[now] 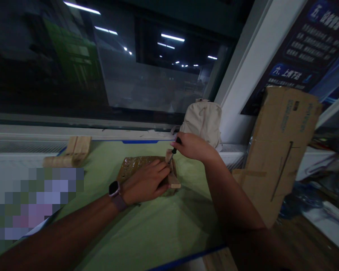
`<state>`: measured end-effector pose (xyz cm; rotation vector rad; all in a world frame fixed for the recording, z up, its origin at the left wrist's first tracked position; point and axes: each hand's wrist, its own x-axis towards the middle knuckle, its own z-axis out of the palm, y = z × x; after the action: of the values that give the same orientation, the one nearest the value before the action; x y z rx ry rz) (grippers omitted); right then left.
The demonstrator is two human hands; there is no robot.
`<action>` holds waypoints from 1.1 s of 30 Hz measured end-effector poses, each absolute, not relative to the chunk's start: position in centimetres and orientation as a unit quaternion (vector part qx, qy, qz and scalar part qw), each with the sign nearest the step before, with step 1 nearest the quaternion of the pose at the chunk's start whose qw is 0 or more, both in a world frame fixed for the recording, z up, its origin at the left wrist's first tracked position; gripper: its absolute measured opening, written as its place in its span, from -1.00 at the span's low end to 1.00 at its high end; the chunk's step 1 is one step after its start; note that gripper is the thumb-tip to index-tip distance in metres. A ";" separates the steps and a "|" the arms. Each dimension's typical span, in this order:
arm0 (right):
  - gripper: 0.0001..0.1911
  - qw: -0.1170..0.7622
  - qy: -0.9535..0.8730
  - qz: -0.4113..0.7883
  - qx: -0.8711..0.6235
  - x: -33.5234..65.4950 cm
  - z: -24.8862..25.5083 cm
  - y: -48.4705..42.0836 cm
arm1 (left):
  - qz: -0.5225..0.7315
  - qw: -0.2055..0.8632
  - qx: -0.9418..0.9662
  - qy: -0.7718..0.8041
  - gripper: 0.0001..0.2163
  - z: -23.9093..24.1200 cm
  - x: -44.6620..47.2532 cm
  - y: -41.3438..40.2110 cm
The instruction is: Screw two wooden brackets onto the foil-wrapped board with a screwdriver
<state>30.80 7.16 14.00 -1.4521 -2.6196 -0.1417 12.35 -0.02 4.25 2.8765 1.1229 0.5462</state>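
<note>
My left hand (147, 182), with a watch on its wrist, presses down on a small wooden piece (173, 180) that rests on a brown board (135, 165) on the green table cover (147, 229); its fingers are curled around the wood. My right hand (190, 146) grips a screwdriver with a dark handle (175, 147), held upright, its tip down on the wooden piece just beside my left fingertips.
A wooden assembly (73, 152) lies at the table's far left. A beige bag (203, 120) leans by the window sill behind my right hand. A tall cardboard box (279, 150) stands to the right of the table. A blurred patch covers the near left.
</note>
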 end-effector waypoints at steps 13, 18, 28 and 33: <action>-0.80 0.234 -0.905 0.120 -0.335 31.1 13.1 9.0 | 0.178 -0.001 0.916 0.360 -0.73 4.1 12.3 0.0; -0.73 0.168 -0.888 -0.029 -0.428 30.2 13.4 8.1 | 0.180 -0.006 0.916 0.359 -0.75 4.2 12.4 0.0; -0.68 0.132 -0.903 -0.017 -0.409 30.8 13.6 7.3 | 0.186 -0.024 0.920 0.345 -0.77 4.3 12.3 0.0; -0.69 0.194 -0.919 0.025 -0.341 30.5 13.0 8.1 | 0.197 -0.030 0.918 0.344 -0.77 4.2 12.3 0.1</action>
<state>30.46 8.14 12.97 -0.9570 -2.5782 0.0691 12.31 0.12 4.17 2.9394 1.1032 0.6298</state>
